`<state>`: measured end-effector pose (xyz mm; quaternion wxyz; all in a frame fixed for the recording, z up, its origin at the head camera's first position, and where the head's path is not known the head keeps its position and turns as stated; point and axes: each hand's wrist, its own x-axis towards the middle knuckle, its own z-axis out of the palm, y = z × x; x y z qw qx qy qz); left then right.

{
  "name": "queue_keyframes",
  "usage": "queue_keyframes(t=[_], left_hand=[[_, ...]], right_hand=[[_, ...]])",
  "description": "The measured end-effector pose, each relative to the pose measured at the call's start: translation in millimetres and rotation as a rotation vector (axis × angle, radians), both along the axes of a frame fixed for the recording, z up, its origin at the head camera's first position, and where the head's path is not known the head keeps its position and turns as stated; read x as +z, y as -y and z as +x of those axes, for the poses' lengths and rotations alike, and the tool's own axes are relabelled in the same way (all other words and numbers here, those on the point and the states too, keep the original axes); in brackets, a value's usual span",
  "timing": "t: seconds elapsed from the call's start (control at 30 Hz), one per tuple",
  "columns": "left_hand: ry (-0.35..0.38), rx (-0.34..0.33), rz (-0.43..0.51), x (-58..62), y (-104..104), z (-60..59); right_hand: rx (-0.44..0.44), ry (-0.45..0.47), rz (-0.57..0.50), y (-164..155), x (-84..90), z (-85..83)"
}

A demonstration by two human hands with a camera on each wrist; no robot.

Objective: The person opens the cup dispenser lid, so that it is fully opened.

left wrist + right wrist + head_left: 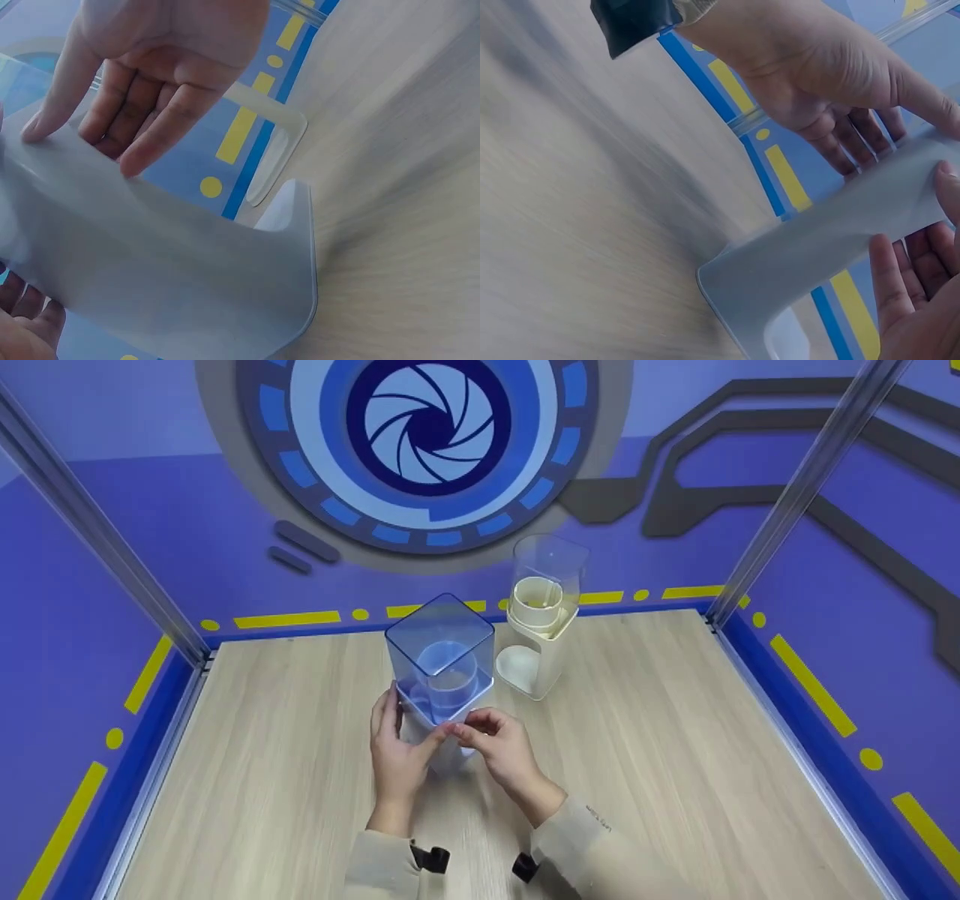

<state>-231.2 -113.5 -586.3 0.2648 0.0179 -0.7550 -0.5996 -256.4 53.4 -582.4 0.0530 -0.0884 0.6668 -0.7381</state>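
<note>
Both grips, left hand (396,750) and right hand (501,748), holding clear-topped dispenser (442,675), white cup inside, second dispenser (541,615) behind

Head view: high above near edge of tabletop (675,780), facing forward and down; whole tabletop plus back wall in frame, moderate distance.
Left wrist view: very close, low, looking across tabletop at white dispenser base (187,277).
Right wrist view: very close, low, from opposite side.
Shared by all three: dispenser base, both hands.
</note>
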Motion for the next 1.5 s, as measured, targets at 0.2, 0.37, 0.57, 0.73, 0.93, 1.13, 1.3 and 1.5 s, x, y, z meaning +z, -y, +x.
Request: queue_keyframes(t=[0.2,0.37,0.57,0.73,0.93,1.13,1.3,1.5], left_hand=[[0.006,-0.008,-0.014,-2.0,6,-3.7],[0.018,-0.041,-0.042,-2.6,14,-9.0],[0.009,-0.140,-0.003,-5.1,27,-14.1],[0.004,-0.272,0.047,-7.0,40,-16.4],[0.039,-0.454,0.134,-5.1,51,-20.6],[0.095,-0.553,0.174,-2.2,56,-25.8],[0.145,-0.570,0.119,3.9,61,-27.3],[0.206,-0.549,0.014,15.8,62,-28.0]], right_hand=[[0.026,0.003,0.015,-6,1.8,-2.5],[-0.040,-0.012,0.037,-21,7.9,-6.9],[-0.104,-0.091,0.054,-42,14.3,-18.2],[-0.012,-0.231,-0.016,-49,24.5,-27.1],[0.147,-0.468,-0.012,-48,52.1,-39.2],[0.222,-0.526,0.074,-40,80.2,-50.9],[0.241,-0.502,0.162,-29,92.1,-55.6],[0.196,-0.506,0.137,-16,84.9,-59.1]])
